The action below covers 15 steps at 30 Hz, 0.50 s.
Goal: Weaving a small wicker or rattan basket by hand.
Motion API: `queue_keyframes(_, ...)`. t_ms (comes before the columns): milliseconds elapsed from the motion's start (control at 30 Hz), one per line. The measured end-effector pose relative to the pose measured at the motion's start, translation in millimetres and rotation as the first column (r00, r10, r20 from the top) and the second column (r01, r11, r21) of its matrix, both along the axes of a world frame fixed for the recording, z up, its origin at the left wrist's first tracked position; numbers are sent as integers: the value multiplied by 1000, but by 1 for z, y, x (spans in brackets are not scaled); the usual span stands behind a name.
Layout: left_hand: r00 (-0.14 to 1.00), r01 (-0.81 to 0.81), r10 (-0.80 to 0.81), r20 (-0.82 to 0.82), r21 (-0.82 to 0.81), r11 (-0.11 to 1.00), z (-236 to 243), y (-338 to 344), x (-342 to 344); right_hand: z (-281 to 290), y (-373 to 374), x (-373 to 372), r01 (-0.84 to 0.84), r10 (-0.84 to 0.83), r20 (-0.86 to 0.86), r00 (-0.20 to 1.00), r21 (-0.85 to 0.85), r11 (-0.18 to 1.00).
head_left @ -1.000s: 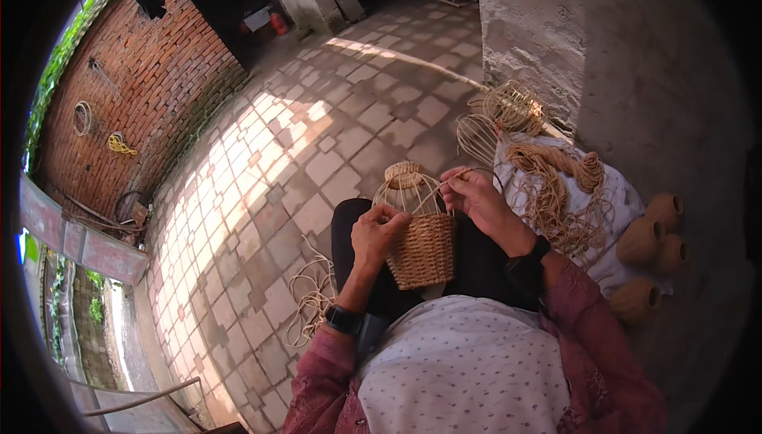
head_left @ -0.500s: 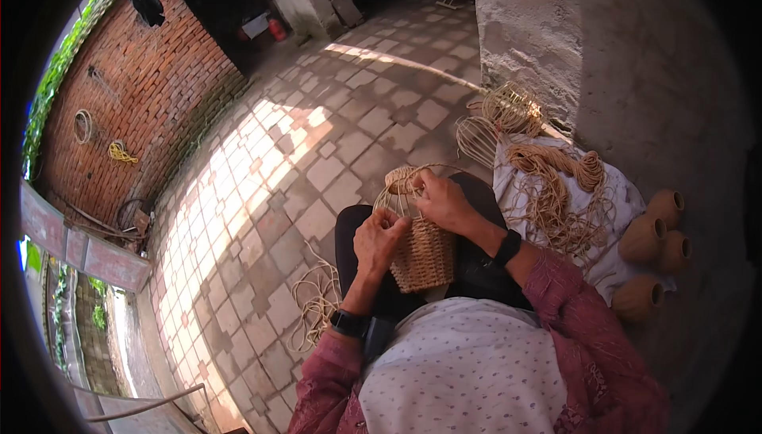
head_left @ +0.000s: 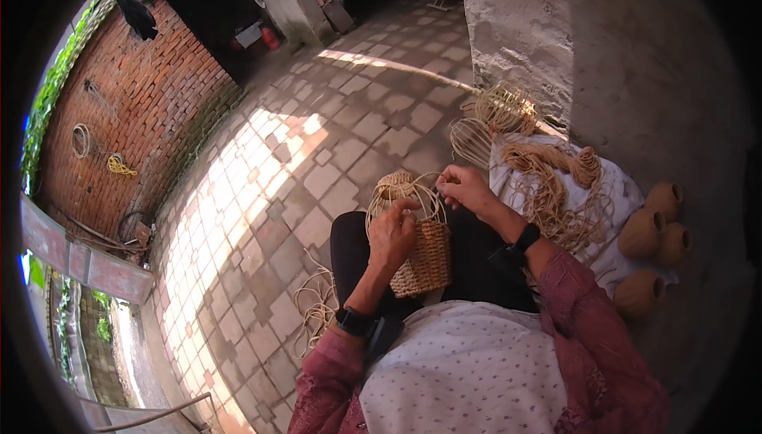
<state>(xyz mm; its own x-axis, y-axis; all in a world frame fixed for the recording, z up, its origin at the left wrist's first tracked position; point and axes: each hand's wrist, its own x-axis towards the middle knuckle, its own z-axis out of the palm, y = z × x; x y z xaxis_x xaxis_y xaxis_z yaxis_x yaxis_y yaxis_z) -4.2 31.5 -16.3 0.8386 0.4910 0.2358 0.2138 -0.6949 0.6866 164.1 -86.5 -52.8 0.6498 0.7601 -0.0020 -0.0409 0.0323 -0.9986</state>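
A woven basket [head_left: 429,255] of straw-coloured cord rests on my lap between my knees. Its lower body is tightly woven, and bare thin ribs rise above it to a small woven ring [head_left: 395,184] at the top. My left hand [head_left: 393,236] is closed at the basket's left upper side, its index finger reaching over the ribs; the other fingertips are hidden. Just right of the ribs, my right hand [head_left: 467,190] makes a pinch, with a thin cord [head_left: 429,176] looping from the ring toward its fingertips.
To the right, bundles of twisted cord [head_left: 548,188] lie on a white cloth [head_left: 502,156], beside several brown rounded pots [head_left: 641,233]. Wire-like frames [head_left: 504,109] stand by the wall [head_left: 520,29]. Loose cord [head_left: 317,307] lies on the paving left of my knee.
My right hand has drawn away from the ribs to the right. My left hand has shifted slightly right over the basket, its index finger now stretched out.
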Motion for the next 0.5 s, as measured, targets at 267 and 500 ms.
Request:
queue_keyframes(267,990,-108,134,45,-370,923,-3,8,-8,3,29,-39,301,-16,878,479,-148,942)
queue_keyframes(500,993,-94,111,44,-288,953,8,11,-12,-13,12,-33,190,-176,323,930,-10,982)
